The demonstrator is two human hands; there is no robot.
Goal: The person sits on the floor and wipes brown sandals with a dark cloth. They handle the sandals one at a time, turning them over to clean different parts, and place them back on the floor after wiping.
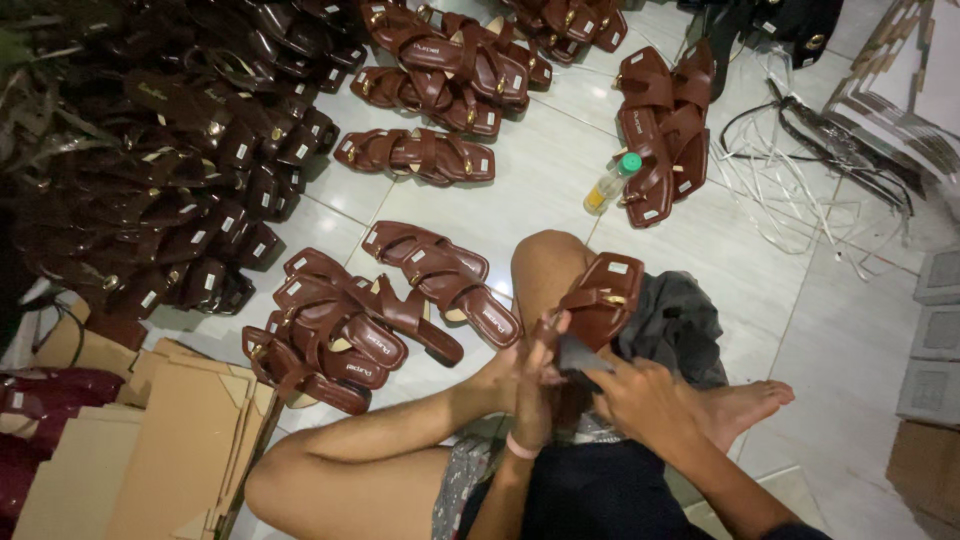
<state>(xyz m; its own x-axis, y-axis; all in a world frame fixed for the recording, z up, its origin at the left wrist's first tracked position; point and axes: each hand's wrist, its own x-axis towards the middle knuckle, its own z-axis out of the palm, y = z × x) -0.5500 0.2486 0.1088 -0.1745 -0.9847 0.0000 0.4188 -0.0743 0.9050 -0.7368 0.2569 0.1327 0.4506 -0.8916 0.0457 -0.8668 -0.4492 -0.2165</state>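
I sit on a white tiled floor with my legs folded. A brown strapped sandal (603,297) with a gold buckle rests against my knee. My left hand (535,372) grips its near end, fingers curled around the sole. My right hand (640,398) holds a small dark object (580,356) pressed against the sandal's heel end; what the object is I cannot make out. A pink band sits on my left wrist.
Pairs of matching brown sandals (400,300) lie on the floor (700,240) ahead, with a large dark heap (170,150) at left. A small bottle with a green cap (612,183) stands ahead. Flat cardboard (160,450) lies at left, white strips (790,170) at right.
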